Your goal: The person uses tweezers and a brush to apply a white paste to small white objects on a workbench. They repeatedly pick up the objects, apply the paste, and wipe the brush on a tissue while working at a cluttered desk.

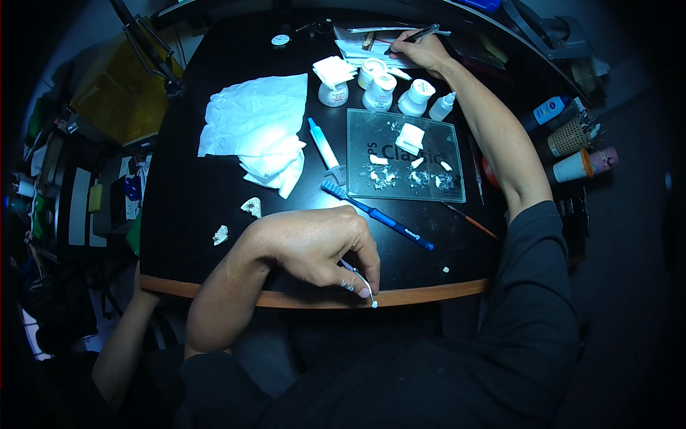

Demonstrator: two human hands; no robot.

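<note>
My left hand [321, 247] is bent over the table's front edge, its fingers closed on a thin curved metal holder [349, 267]. At the holder's tip is a small white tooth-like piece [374, 304], just past the wooden edge. My right arm stretches to the far side, where my right hand [423, 54] grips a dark pen [426, 32] above white papers [361, 51]. A blue toothbrush [386, 218] lies just beyond my left hand. Beside it is a glass slab [357, 189] with white powder smears and a folded white pad [409, 138].
Several white jars [414, 100] and a dropper bottle [442, 107] stand behind the slab. White tissue [257, 114], a blue-white syringe [324, 146] and cast fragments [221, 234] lie left. A thin brush [471, 220] lies right. Another person's forearm [128, 329] shows at lower left.
</note>
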